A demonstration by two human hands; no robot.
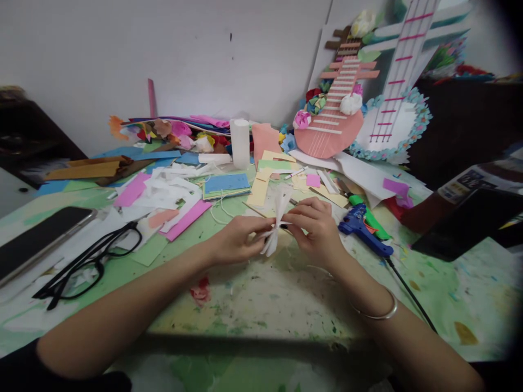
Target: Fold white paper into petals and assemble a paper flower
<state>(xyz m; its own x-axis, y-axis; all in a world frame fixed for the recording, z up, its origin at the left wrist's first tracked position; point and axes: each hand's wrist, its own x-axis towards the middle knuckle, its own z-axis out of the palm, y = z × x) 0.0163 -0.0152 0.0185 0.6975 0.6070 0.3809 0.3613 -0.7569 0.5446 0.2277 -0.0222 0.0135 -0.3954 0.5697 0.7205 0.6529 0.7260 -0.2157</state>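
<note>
Above the middle of the table, a piece of white tissue-like paper [280,204] is gathered narrow at its centre and fans out at top and bottom. My left hand [241,238] pinches it from the left, at the gathered middle. From the right, my right hand [316,226] pinches the same spot with thumb and fingers. Something thin seems to be at the gather, but it is too small to make out. A blue hot glue gun [363,228] lies to the right of my right hand, beside a bright green object [373,218].
Black eyeglasses [96,264] and a phone [41,239] lie at left. Behind my hands are paper scraps [171,188], blue cards [226,183] and a white roll [240,144]. Decorated paper instruments [330,128] lean against the wall. A dark tablet-like object [469,223] stands at right.
</note>
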